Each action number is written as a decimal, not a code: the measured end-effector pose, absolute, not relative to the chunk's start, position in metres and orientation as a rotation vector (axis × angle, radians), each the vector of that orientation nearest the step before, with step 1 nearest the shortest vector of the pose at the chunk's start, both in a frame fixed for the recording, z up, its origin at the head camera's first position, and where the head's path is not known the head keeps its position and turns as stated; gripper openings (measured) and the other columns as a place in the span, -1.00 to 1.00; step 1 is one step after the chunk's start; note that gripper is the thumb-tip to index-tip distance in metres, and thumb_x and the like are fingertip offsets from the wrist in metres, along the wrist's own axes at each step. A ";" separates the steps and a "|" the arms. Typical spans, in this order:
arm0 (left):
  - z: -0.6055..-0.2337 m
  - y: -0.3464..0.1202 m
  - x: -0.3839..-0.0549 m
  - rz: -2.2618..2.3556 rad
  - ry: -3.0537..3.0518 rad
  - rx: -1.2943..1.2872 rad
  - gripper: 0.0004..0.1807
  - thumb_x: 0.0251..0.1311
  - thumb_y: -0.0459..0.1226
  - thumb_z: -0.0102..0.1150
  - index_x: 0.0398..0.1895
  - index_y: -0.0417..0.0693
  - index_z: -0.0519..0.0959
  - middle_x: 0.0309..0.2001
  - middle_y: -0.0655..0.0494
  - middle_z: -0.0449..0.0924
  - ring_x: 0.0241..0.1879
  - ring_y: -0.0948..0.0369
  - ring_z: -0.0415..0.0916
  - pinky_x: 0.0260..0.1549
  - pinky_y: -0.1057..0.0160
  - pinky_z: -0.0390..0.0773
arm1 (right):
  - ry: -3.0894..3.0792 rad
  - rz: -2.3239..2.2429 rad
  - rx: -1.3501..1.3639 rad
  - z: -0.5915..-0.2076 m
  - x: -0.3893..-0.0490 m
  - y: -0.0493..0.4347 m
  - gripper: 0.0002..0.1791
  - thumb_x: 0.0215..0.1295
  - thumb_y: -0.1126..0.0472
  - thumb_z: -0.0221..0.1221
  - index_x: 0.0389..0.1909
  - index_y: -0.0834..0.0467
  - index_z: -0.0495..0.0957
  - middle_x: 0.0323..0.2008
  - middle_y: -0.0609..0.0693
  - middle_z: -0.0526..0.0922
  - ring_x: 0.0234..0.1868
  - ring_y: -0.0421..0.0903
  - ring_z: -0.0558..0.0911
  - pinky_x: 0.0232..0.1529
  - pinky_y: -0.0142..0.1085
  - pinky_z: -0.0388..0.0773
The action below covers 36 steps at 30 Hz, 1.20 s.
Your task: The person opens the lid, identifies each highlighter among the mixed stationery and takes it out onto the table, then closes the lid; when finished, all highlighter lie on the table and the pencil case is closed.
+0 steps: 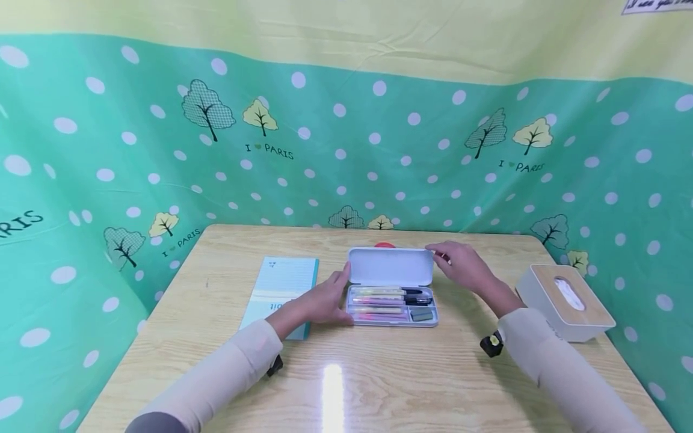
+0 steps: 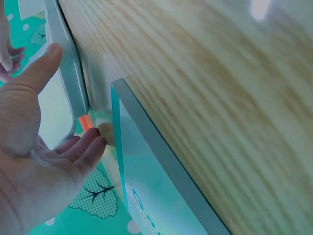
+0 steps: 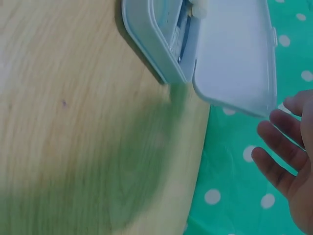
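Note:
A white pencil case point(image 1: 392, 287) stands open in the middle of the wooden table point(image 1: 346, 373), its lid point(image 1: 390, 266) raised upright. Several pens and a grey eraser point(image 1: 421, 314) lie in its tray. My left hand point(image 1: 327, 299) rests against the case's left side with straight fingers, the thumb point(image 2: 36, 73) up by the lid's edge point(image 2: 66, 68). My right hand point(image 1: 456, 260) hovers at the lid's top right corner, its fingers point(image 3: 276, 156) spread and relaxed just beside the lid point(image 3: 234, 54). Neither hand holds anything.
A light blue notebook point(image 1: 281, 291) lies left of the case, under my left wrist. A white tissue box with a wooden top point(image 1: 565, 300) stands at the right edge. Something red point(image 1: 384, 245) peeks out behind the lid. A green dotted cloth point(image 1: 346, 156) surrounds the table.

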State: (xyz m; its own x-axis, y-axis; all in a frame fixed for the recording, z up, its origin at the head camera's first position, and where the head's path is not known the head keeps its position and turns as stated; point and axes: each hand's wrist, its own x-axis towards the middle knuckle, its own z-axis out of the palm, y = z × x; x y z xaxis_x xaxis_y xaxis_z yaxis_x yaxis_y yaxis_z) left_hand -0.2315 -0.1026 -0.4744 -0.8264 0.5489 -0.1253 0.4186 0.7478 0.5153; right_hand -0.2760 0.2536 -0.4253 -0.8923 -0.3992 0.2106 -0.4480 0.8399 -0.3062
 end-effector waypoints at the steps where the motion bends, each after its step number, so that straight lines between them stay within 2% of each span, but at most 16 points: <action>1: -0.474 -0.102 -0.232 0.690 2.681 0.761 0.51 0.00 0.14 0.52 0.64 -0.05 -0.50 0.57 -0.23 0.07 0.45 -0.09 0.31 0.47 0.03 0.36 | -2.881 0.525 0.684 -0.426 -0.274 0.252 -0.66 0.48 0.22 0.13 0.19 0.13 0.65 -0.17 0.04 0.75 -0.32 -0.14 0.58 -0.36 -0.30 0.55; 7: -0.476 -0.102 -0.234 0.687 2.689 0.772 0.53 -0.03 0.13 0.54 0.64 -0.09 -0.49 0.55 -0.25 0.10 0.40 -0.12 0.37 0.44 0.00 0.39 | -2.937 0.494 0.803 -0.432 -0.267 0.236 -0.67 0.46 0.21 0.17 0.18 0.12 0.66 -0.25 -0.05 0.73 -0.30 -0.22 0.58 -0.26 -0.29 0.62; 20: -0.474 -0.101 -0.233 0.701 2.677 0.747 0.52 -0.01 0.13 0.54 0.64 -0.06 -0.50 0.56 -0.23 0.08 0.44 -0.10 0.32 0.48 0.01 0.35 | -3.039 0.405 0.966 -0.448 -0.260 0.212 -0.67 0.46 0.16 0.21 0.18 0.08 0.67 -0.17 -0.08 0.76 -0.24 -0.26 0.62 -0.11 -0.23 0.70; 24: -0.474 -0.101 -0.232 0.695 2.678 0.738 0.50 0.01 0.12 0.53 0.64 -0.04 -0.49 0.57 -0.21 0.08 0.46 -0.08 0.30 0.49 0.03 0.34 | -3.046 0.373 0.989 -0.454 -0.257 0.209 -0.67 0.45 0.14 0.22 0.17 0.06 0.68 -0.05 -0.04 0.78 -0.14 -0.21 0.67 0.01 -0.16 0.72; 30: -0.474 -0.100 -0.233 0.692 2.681 0.728 0.51 0.00 0.13 0.54 0.64 -0.02 -0.50 0.56 -0.21 0.09 0.44 -0.08 0.33 0.48 0.03 0.35 | -3.012 0.360 1.017 -0.456 -0.255 0.205 -0.67 0.43 0.13 0.24 0.16 0.05 0.69 -0.07 -0.04 0.78 -0.13 -0.18 0.69 0.01 -0.17 0.72; 36: -0.476 -0.100 -0.233 0.685 2.690 0.728 0.52 -0.02 0.12 0.55 0.65 -0.02 -0.49 0.55 -0.21 0.12 0.42 -0.08 0.35 0.46 0.03 0.37 | -2.963 0.343 1.119 -0.459 -0.254 0.204 -0.70 0.42 0.16 0.25 0.11 0.09 0.71 -0.03 0.00 0.79 0.02 -0.06 0.75 0.10 -0.10 0.71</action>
